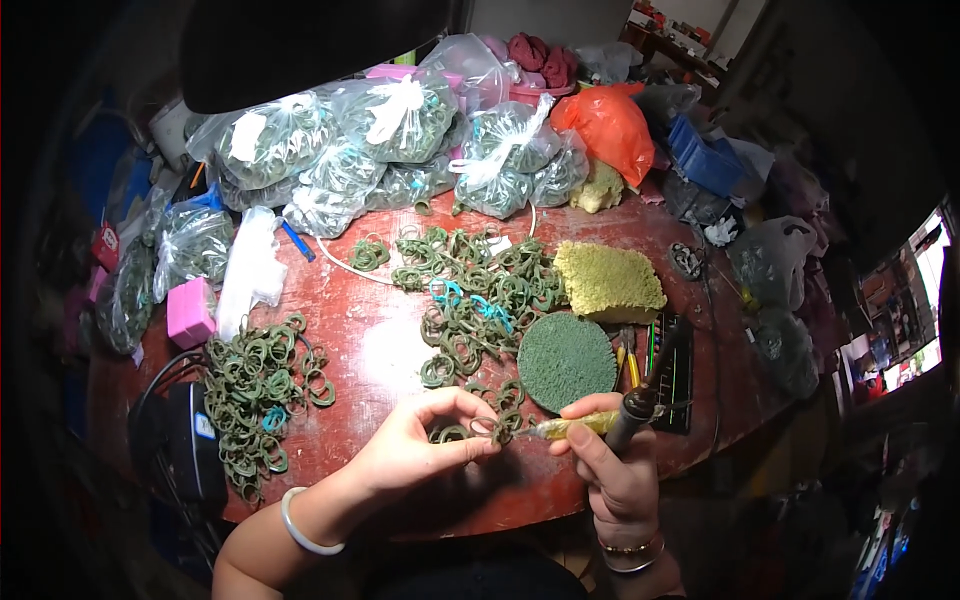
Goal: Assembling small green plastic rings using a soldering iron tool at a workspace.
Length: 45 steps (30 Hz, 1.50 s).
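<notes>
The left hand (pixel 425 440) is pinched narrow, thumb and forefinger closed on a small cluster of joined dark-green rings (pixel 490 428) held just above the near edge of the round reddish-brown worktop (pixel 370 345). The right hand (pixel 615 470) is wrapped around a pen-shaped tool with a translucent yellow handle (pixel 575 425), and a dark cylindrical tool barrel (pixel 635 412) also rises out of that grip (how the two are held together is hard to tell).

The yellow-handled tool lies nearly level, its long axis running right to left with the tip pointing left at the ring cluster, which it meets or all but meets. The dark barrel tilts up and away toward the right.

Judging by how things lie, the work looks partly through. A heap of green rings linked into chains (pixel 262 385) sits on the left of the worktop, and a larger loose tangle of green rings with a few turquoise ones (pixel 475 295) fills the middle. Behind them stand many clear plastic bags packed with green rings (pixel 390 140); whether those are finished or waiting cannot be told.

Just beyond the hands lie a round dark-green scouring pad (pixel 565 362) and a yellow-green sponge block (pixel 607 280). A pink box (pixel 189 312) sits at the left and an orange plastic bag (pixel 607 125) at the back.
</notes>
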Available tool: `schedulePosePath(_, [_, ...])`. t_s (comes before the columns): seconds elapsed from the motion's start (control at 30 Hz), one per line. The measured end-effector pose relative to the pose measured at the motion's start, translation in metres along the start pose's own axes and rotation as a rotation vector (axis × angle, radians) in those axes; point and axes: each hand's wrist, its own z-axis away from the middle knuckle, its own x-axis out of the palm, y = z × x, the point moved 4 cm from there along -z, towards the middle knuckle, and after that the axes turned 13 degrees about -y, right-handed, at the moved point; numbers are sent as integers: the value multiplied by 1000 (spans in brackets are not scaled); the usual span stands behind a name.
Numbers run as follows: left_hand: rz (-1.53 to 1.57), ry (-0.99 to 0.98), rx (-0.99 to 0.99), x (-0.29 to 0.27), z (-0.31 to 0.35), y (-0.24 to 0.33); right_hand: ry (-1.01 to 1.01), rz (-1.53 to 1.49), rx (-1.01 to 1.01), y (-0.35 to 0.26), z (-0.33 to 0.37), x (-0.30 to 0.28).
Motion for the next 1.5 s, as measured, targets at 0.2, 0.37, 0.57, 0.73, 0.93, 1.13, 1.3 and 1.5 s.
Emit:
schedulePosePath(0.2, [-123, 24, 61, 1, 0, 3, -25, 204, -60, 5, -5, 9])
schedulePosePath(0.37, [-84, 81, 45, 0, 0, 1, 96, 175, -65, 1, -5, 9])
schedulePosePath(0.57, [-380, 124, 204, 4, 1, 4, 2, 503, -169, 13, -16, 29])
schedulePosePath(0.73, [-254, 42, 220, 7, 2, 8, 23, 493, -237, 13, -23, 24])
schedulePosePath(0.93, [-26, -16, -29, 6, -2, 9, -40, 539, -236, 12, -24, 12])
schedulePosePath(1.13, [139, 32, -85, -1, 3, 7, 125, 575, -338, -10, -19, 6])
schedulePosePath(1.3, [191, 34, -117, 0, -1, 1, 398, 1126, -429, -24, -1, -39])
schedulePosePath(1.5, [202, 25, -92, 4, 0, -1, 496, 1534, -259, -27, 2, -74])
